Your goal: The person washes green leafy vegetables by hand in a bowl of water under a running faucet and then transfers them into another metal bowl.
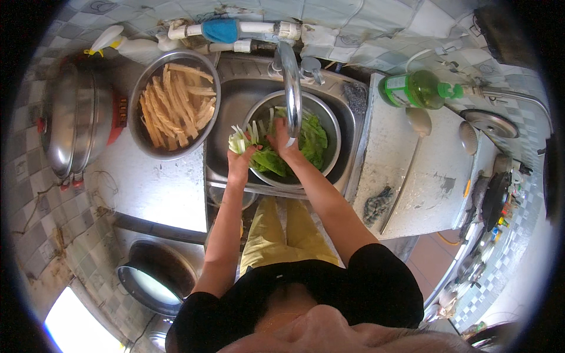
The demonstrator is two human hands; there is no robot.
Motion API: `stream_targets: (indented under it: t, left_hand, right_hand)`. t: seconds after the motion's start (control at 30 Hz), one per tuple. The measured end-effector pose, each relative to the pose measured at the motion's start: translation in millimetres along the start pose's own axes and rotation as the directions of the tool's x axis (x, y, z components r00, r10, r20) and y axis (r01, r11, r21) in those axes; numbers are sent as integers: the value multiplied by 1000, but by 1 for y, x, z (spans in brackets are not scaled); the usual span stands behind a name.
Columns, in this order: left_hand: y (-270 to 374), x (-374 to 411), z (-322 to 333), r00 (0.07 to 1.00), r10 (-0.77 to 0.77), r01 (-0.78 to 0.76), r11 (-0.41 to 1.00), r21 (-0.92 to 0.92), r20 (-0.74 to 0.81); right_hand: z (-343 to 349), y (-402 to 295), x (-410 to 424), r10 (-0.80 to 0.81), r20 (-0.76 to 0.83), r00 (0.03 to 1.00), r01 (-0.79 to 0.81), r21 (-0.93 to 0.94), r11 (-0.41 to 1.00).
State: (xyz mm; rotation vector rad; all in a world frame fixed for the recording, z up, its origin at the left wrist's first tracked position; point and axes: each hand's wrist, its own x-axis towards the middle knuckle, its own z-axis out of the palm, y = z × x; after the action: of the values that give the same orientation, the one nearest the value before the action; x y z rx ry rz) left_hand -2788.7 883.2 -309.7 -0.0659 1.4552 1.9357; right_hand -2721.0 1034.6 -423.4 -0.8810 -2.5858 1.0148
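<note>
A round metal basin (336, 152) sits in the stainless steel sink (229, 95) with green leafy vegetables (314, 141) inside. My left hand (242, 161) is closed around a bunch of leafy greens (238, 140) at the basin's left side, pale stalks pointing up and left. Inside the basin, under the chrome faucet (291, 84), my right hand (282, 139) is among the leaves; the faucet partly hides it, and whether it grips any leaf is unclear.
Left of the sink, a metal bowl (137, 132) holds dried tofu sticks (170, 108). On the right counter (423, 189) are a green bottle (410, 90), a long-handled ladle (418, 121) and a dark cloth (377, 205). Steel wool (355, 97) lies at the sink's corner.
</note>
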Motion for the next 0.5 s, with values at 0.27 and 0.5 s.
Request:
stream_targets:
  t: [0.27,0.5]
  left_hand:
    - [0,-1,-16,999,-33,29,995,-100,-39]
    - [4,0,-8,990,-128,124,990,-63,-58]
  right_hand:
    - [-9,13,-25,156,139,978,-156,-9,988]
    - [34,9,15,225,97,970,-239,168,956]
